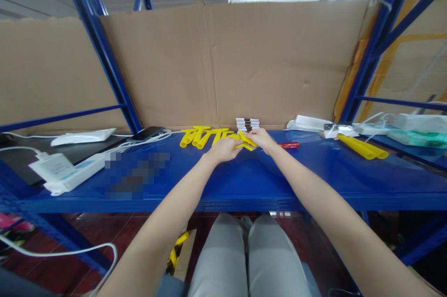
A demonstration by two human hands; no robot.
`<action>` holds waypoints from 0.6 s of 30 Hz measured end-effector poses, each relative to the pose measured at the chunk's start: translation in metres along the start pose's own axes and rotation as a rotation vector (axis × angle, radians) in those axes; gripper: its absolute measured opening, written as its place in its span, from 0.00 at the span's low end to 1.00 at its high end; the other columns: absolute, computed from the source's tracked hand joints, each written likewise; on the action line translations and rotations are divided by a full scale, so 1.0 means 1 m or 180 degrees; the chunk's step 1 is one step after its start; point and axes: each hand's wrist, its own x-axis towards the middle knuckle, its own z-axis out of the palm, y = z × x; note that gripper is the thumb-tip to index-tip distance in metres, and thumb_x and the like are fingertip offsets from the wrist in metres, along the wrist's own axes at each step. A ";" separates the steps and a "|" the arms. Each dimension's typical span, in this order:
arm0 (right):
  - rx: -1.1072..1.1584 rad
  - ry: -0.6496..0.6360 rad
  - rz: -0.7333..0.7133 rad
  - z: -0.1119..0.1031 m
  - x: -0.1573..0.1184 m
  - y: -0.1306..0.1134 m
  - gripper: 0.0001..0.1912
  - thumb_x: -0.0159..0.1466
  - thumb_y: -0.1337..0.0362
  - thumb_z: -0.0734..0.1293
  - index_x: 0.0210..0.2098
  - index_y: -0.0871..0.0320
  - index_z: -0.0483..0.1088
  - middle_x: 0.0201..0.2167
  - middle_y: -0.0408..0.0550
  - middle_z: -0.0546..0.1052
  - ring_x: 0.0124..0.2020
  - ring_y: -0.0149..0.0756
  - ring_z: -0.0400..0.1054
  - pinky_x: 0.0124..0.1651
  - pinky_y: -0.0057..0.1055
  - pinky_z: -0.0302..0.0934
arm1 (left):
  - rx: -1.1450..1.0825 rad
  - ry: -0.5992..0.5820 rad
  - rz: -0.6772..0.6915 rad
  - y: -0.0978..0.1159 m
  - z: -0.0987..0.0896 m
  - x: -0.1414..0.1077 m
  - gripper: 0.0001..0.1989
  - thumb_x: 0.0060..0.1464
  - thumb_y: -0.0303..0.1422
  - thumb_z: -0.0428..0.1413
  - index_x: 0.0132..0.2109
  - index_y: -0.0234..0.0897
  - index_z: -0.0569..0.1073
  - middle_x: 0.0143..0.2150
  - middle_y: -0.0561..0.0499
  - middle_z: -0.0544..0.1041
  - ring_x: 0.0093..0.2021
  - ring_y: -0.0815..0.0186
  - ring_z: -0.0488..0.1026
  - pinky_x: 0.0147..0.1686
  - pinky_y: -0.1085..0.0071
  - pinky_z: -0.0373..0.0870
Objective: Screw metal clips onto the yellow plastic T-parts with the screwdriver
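Observation:
Near the back of the blue shelf, my left hand [226, 149] is closed on a yellow T-shaped piece [247, 141]. My right hand [261, 139] is also closed, its fingertips at the upper end of the same piece. Several other yellow T-shaped pieces [200, 138] lie side by side to the left of my hands. Just behind my hands is a small stack of white and dark strips [247, 124]. A red tool handle [289, 145] lies to the right of my right hand.
Two yellow tubes [363, 146] lie at the right beside white packets [310, 123]. A white power strip [80, 171], cables and a black phone [148, 133] are at the left. Cardboard [244, 64] stands behind the shelf [244, 180], between blue posts. Below left, a box [185, 255] holds yellow pieces.

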 end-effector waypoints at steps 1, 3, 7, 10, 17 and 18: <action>-0.0016 0.0001 -0.0028 0.000 0.000 0.000 0.10 0.57 0.69 0.67 0.19 0.62 0.69 0.17 0.41 0.71 0.20 0.26 0.62 0.24 0.22 0.57 | -0.0002 0.0012 -0.0003 0.000 0.000 0.000 0.17 0.61 0.35 0.47 0.52 0.40 0.75 0.46 0.46 0.80 0.46 0.58 0.76 0.44 0.66 0.70; -0.0038 -0.0003 -0.0087 0.000 0.001 0.001 0.11 0.57 0.68 0.66 0.19 0.61 0.68 0.17 0.40 0.70 0.20 0.26 0.61 0.25 0.22 0.56 | -0.0017 0.0040 -0.0031 0.001 0.000 0.000 0.17 0.61 0.35 0.47 0.52 0.40 0.75 0.47 0.46 0.80 0.46 0.57 0.76 0.43 0.65 0.70; -0.0183 0.0106 -0.0254 0.001 0.004 0.004 0.11 0.55 0.65 0.66 0.17 0.60 0.66 0.16 0.39 0.66 0.20 0.26 0.59 0.25 0.23 0.54 | -0.0017 0.0138 -0.0213 0.002 0.000 0.000 0.17 0.61 0.37 0.49 0.53 0.42 0.75 0.45 0.46 0.80 0.44 0.57 0.77 0.42 0.66 0.70; -0.0275 0.0193 -0.0338 0.003 0.007 0.007 0.12 0.54 0.63 0.65 0.17 0.60 0.66 0.16 0.40 0.66 0.20 0.27 0.58 0.24 0.24 0.52 | 0.0019 0.0179 -0.0313 0.003 0.001 0.001 0.17 0.60 0.37 0.50 0.54 0.43 0.75 0.45 0.47 0.81 0.44 0.58 0.77 0.42 0.67 0.70; -0.0234 0.0283 -0.0477 0.003 0.011 0.009 0.12 0.54 0.62 0.64 0.17 0.59 0.65 0.16 0.39 0.64 0.20 0.27 0.57 0.24 0.25 0.51 | 0.0037 0.0305 -0.0543 0.004 0.002 0.002 0.22 0.58 0.40 0.53 0.57 0.38 0.66 0.48 0.44 0.79 0.48 0.55 0.76 0.43 0.65 0.70; -0.0230 0.0262 -0.0455 0.002 0.011 0.009 0.11 0.54 0.62 0.64 0.17 0.59 0.65 0.16 0.40 0.65 0.21 0.28 0.58 0.24 0.25 0.51 | 0.0054 0.0288 -0.0568 0.004 0.002 0.002 0.22 0.58 0.40 0.53 0.58 0.37 0.65 0.48 0.43 0.78 0.49 0.55 0.76 0.44 0.65 0.70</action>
